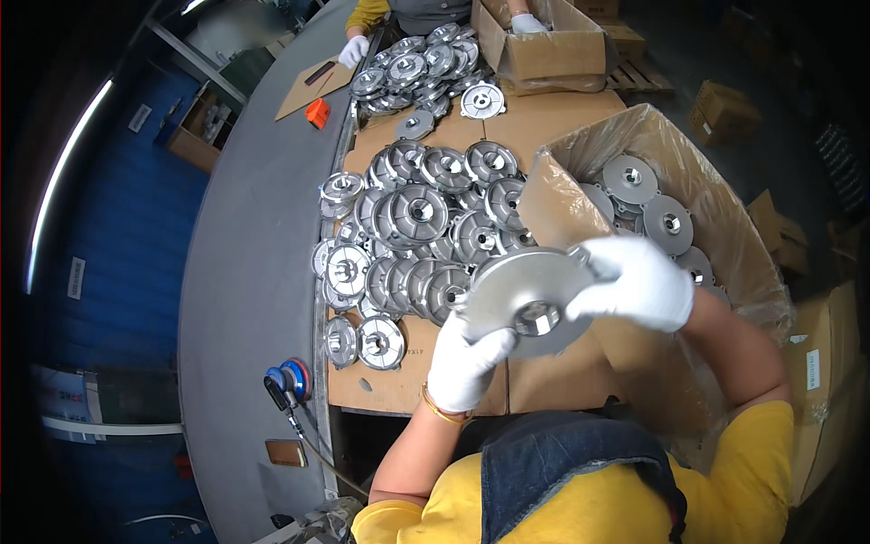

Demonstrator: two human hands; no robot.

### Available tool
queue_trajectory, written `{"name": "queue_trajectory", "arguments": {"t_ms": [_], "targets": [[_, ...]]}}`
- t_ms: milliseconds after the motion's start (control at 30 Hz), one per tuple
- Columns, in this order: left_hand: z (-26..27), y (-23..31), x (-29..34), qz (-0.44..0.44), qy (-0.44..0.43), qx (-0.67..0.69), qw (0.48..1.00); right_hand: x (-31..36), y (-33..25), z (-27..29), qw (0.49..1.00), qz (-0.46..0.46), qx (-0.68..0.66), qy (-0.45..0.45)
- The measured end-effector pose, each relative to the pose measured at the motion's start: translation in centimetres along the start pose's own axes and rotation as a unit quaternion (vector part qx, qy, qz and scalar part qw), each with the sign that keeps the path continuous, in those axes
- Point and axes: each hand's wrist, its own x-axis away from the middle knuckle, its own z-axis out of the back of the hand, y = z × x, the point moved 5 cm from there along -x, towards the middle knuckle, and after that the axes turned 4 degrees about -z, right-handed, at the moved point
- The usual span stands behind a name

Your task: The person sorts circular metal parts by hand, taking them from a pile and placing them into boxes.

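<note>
Both of my hands wear white gloves and grip a round grey cast-metal cover [512, 288], lifted over the front of the cardboard. Its smooth side with the central hole faces me, and a second edge shows beneath it, perhaps another cover. My left hand [464, 361] closes on the lower left rim. At the upper right my right hand [639, 286] is wrapped round the edge, slightly blurred. Just beyond lies a heap of similar ribbed metal covers [419, 216]. A lined cardboard box [716, 181] with more covers [669, 225] stands to the right of my right hand.
On the grey bench at left rest a blue round sander [292, 376] with a hose and a brown flat rectangle [286, 453]. Farther off are an orange object [317, 113], another heap of covers [408, 68], a co-worker's gloved hand [353, 52] and another open box [553, 59].
</note>
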Motion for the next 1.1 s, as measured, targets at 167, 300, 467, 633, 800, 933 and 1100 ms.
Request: {"name": "queue_trajectory", "arguments": {"t_ms": [167,300,467,633,800,933,1100], "targets": [[4.7,0.2,-0.3,-0.098,0.004,-0.429,0.898,3.5,1.5,8.4,0.964,-0.034,-0.043,0.258],[9.1,0.7,-3.1,-0.231,-0.005,-0.711,0.664,10.0,9.1,16.6,0.874,0.027,-0.367,0.317],[13.9,0.0,-8.4,-0.143,-0.028,-0.873,0.466,12.2,17.0,16.7,0.807,-0.077,-0.496,0.311],[15.0,-1.2,-11.1,-0.112,0.010,-0.892,0.438,11.9,17.6,16.0,0.780,-0.097,-0.487,0.381],[14.5,-1.1,-11.2,-0.183,0.034,-0.885,0.427,11.8,20.2,17.5,0.779,-0.109,-0.460,0.412],[14.5,-1.0,-12.0,-0.193,0.040,-0.879,0.433,11.9,24.1,18.3,0.794,-0.219,-0.371,0.429],[14.8,-1.1,-12.6,-0.190,0.057,-0.891,0.409,12.2,25.1,17.8,0.811,-0.380,-0.216,0.389]]}}
